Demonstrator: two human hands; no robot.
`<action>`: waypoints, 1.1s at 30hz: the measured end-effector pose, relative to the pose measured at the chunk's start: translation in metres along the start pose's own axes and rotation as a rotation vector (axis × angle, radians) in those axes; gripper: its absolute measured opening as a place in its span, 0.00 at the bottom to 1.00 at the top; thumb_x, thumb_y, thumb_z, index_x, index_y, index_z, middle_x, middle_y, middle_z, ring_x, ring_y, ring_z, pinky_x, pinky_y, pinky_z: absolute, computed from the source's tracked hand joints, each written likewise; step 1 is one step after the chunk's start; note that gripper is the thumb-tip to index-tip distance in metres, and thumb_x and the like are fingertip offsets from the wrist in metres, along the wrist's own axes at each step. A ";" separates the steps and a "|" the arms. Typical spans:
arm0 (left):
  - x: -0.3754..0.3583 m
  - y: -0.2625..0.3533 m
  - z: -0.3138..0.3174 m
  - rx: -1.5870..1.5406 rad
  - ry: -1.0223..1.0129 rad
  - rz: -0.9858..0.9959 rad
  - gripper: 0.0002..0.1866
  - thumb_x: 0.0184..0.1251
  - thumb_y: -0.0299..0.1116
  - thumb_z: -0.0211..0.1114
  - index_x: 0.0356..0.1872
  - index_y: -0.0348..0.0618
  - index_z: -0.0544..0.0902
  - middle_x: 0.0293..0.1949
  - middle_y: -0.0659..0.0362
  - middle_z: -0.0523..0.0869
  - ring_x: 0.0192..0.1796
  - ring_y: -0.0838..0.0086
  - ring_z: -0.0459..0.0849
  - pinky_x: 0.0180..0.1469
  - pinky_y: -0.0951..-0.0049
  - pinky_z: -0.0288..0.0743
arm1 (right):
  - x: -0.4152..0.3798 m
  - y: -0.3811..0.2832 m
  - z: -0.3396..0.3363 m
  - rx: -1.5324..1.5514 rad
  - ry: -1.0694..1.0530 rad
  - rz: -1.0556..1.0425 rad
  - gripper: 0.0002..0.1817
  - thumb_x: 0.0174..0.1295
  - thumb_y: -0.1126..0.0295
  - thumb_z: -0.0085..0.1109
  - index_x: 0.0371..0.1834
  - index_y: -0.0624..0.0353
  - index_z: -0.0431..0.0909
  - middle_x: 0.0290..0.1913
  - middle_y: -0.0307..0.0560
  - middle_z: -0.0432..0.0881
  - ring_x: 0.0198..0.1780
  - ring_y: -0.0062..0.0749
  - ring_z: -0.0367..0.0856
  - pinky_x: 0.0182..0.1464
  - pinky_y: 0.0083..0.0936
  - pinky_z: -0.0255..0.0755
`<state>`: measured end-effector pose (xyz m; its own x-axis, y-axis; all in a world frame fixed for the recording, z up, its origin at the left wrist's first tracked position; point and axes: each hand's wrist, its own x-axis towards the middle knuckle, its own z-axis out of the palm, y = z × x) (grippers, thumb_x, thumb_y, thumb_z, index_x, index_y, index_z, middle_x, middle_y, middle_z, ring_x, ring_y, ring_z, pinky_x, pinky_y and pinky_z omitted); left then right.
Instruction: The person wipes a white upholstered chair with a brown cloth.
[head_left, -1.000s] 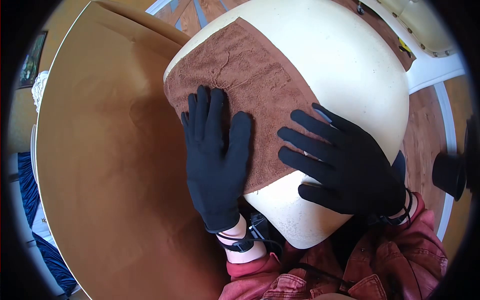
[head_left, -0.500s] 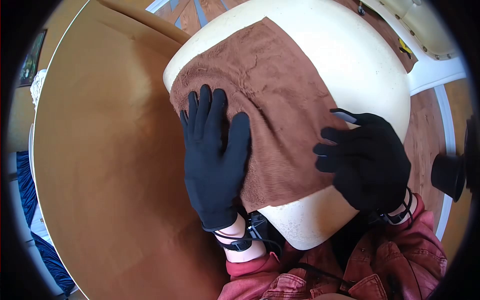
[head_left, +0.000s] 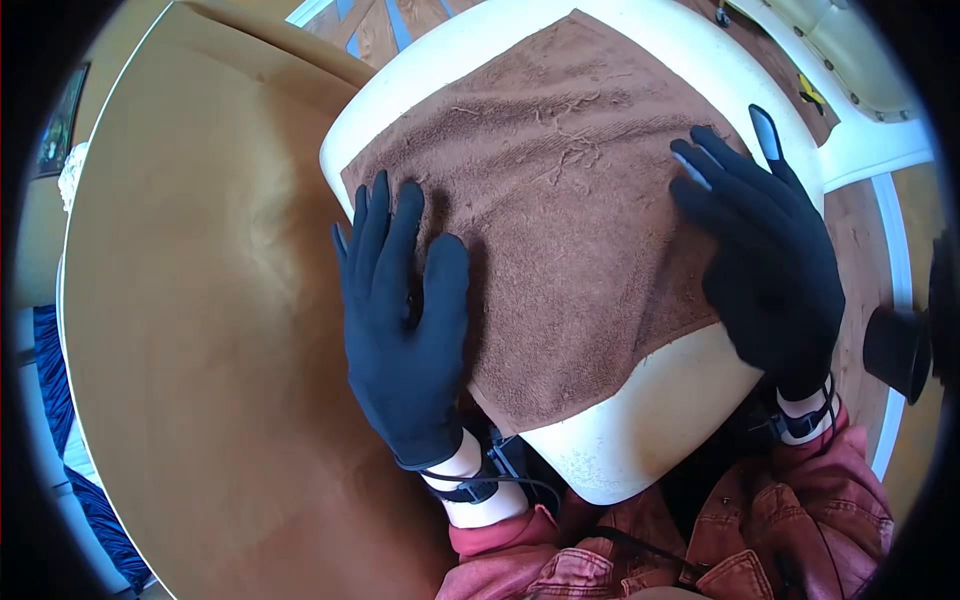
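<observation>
A brown terry cloth lies spread over a cream-coloured seat, with low creases and several loose threads near its upper middle. My left hand, in a black glove, rests on the cloth's left edge, fingers stretched out and thumb apart. On the right edge lies my right hand, also gloved in black. Its fingers are extended and spread, and the index finger or thumb points up past the cloth. Neither hand grips anything that I can see.
To the left stands a large brown surface with a pale rim. A white frame with a studded cream back is at the upper right. A black round object stands at the right, over the wood floor.
The cloth has spread wider toward the right, and its deep fold has flattened. My right hand has moved up and its fingers have straightened; my left hand has shifted slightly left.
</observation>
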<state>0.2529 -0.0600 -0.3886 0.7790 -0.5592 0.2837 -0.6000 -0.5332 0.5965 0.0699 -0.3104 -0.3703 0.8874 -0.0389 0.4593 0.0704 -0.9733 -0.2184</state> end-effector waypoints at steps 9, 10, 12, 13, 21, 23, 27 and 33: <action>0.001 -0.009 0.017 -0.012 0.247 -0.168 0.32 0.78 0.41 0.72 0.77 0.37 0.78 0.80 0.41 0.75 0.86 0.47 0.65 0.89 0.49 0.47 | 0.003 -0.013 -0.012 0.091 -0.072 0.073 0.26 0.55 0.80 0.62 0.60 0.65 0.90 0.64 0.57 0.90 0.73 0.54 0.84 0.80 0.58 0.66; 0.002 -0.006 0.017 -0.065 0.336 -0.277 0.32 0.78 0.41 0.72 0.77 0.37 0.78 0.81 0.41 0.74 0.87 0.47 0.64 0.89 0.50 0.47 | 0.004 -0.011 -0.011 0.125 -0.083 0.059 0.26 0.55 0.79 0.63 0.60 0.64 0.90 0.64 0.56 0.90 0.72 0.53 0.84 0.80 0.57 0.67; 0.001 0.017 0.010 -0.166 0.280 -0.281 0.33 0.78 0.42 0.72 0.78 0.37 0.77 0.82 0.41 0.73 0.87 0.47 0.63 0.89 0.50 0.47 | 0.005 -0.008 -0.010 0.187 -0.104 0.038 0.25 0.55 0.78 0.64 0.59 0.62 0.90 0.62 0.53 0.91 0.72 0.51 0.85 0.79 0.55 0.69; 0.000 0.032 0.004 -0.267 0.223 -0.287 0.33 0.78 0.42 0.71 0.78 0.37 0.77 0.82 0.41 0.72 0.88 0.46 0.61 0.89 0.51 0.47 | 0.002 -0.006 -0.012 0.185 -0.106 0.043 0.25 0.55 0.78 0.64 0.59 0.62 0.90 0.62 0.53 0.91 0.72 0.51 0.85 0.79 0.55 0.69; -0.033 0.001 -0.008 -0.051 0.070 -0.061 0.34 0.78 0.43 0.71 0.79 0.38 0.75 0.84 0.40 0.69 0.90 0.48 0.58 0.89 0.50 0.46 | -0.013 -0.041 0.009 0.171 -0.165 -0.053 0.24 0.61 0.73 0.64 0.62 0.62 0.89 0.66 0.61 0.89 0.75 0.55 0.82 0.78 0.55 0.69; -0.032 -0.002 -0.008 -0.153 0.168 -0.096 0.34 0.78 0.43 0.71 0.79 0.38 0.75 0.84 0.39 0.69 0.90 0.48 0.57 0.89 0.49 0.46 | -0.012 -0.039 0.012 0.111 -0.034 -0.091 0.26 0.62 0.71 0.64 0.65 0.62 0.87 0.71 0.65 0.84 0.77 0.60 0.79 0.79 0.58 0.67; -0.032 -0.006 -0.007 0.042 -0.140 -0.040 0.36 0.77 0.43 0.72 0.80 0.37 0.74 0.84 0.38 0.68 0.90 0.48 0.56 0.89 0.48 0.45 | -0.013 -0.042 0.017 0.117 -0.040 -0.085 0.29 0.61 0.70 0.64 0.69 0.62 0.84 0.77 0.69 0.76 0.80 0.66 0.73 0.81 0.63 0.63; -0.033 -0.009 -0.004 -0.109 0.056 -0.091 0.37 0.78 0.46 0.72 0.81 0.37 0.73 0.85 0.38 0.66 0.90 0.50 0.58 0.89 0.50 0.45 | -0.015 -0.036 0.032 0.084 -0.083 -0.110 0.32 0.60 0.69 0.64 0.71 0.62 0.81 0.79 0.67 0.75 0.83 0.67 0.70 0.84 0.67 0.59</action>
<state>0.2332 -0.0345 -0.4002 0.8401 -0.4735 0.2646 -0.5055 -0.5065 0.6985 0.0687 -0.2676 -0.3966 0.9065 0.0886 0.4127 0.2036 -0.9482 -0.2437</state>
